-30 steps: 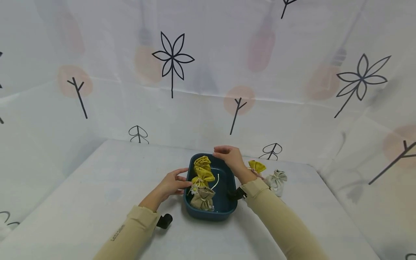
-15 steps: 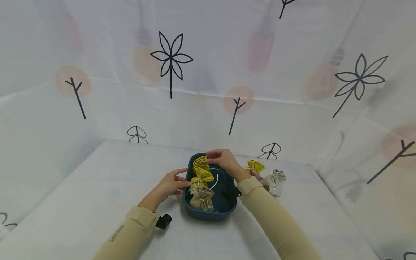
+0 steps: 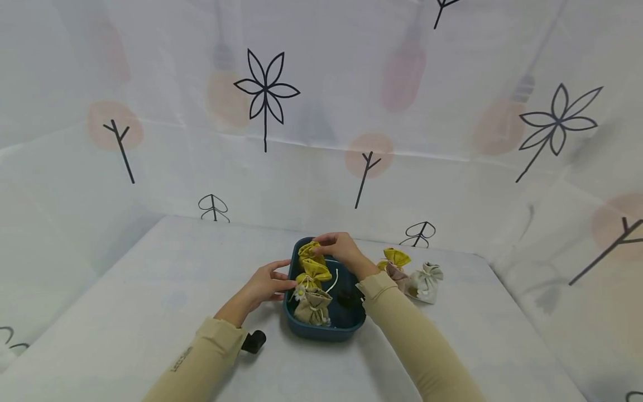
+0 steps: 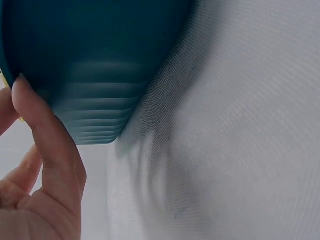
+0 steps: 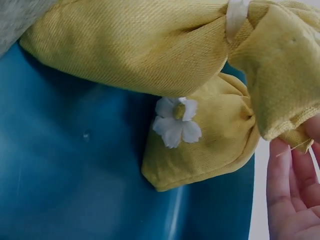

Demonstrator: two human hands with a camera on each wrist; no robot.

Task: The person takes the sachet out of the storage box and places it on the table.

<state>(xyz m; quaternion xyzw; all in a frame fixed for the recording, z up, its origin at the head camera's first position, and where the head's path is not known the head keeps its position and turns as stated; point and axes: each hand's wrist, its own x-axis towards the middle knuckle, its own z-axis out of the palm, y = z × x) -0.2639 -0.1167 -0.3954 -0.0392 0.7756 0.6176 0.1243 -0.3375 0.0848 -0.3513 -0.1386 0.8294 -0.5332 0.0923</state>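
Head view: a dark blue tray [image 3: 351, 321] stands on the white-covered counter [image 3: 125, 312], holding 3 drawstring pouches in a row: a yellow pouch [image 3: 310, 251] at the far end, a second yellow pouch [image 3: 313, 272] in the middle, and a tan pouch [image 3: 312, 307] nearest the person. The left hand [image 3: 263, 286] rests against the tray's left wall, fingers fairly straight and holding nothing; the left wrist view shows a fingertip [image 4: 22, 92] on the rim. The right hand [image 3: 340, 248] reaches over the far end, fingers curled at the far yellow pouch's gathered top; whether they actually pinch it cannot be told. Right of the tray, on the counter, lie a yellow-topped pouch [image 3: 397, 258] and a pale grey pouch [image 3: 426, 279].
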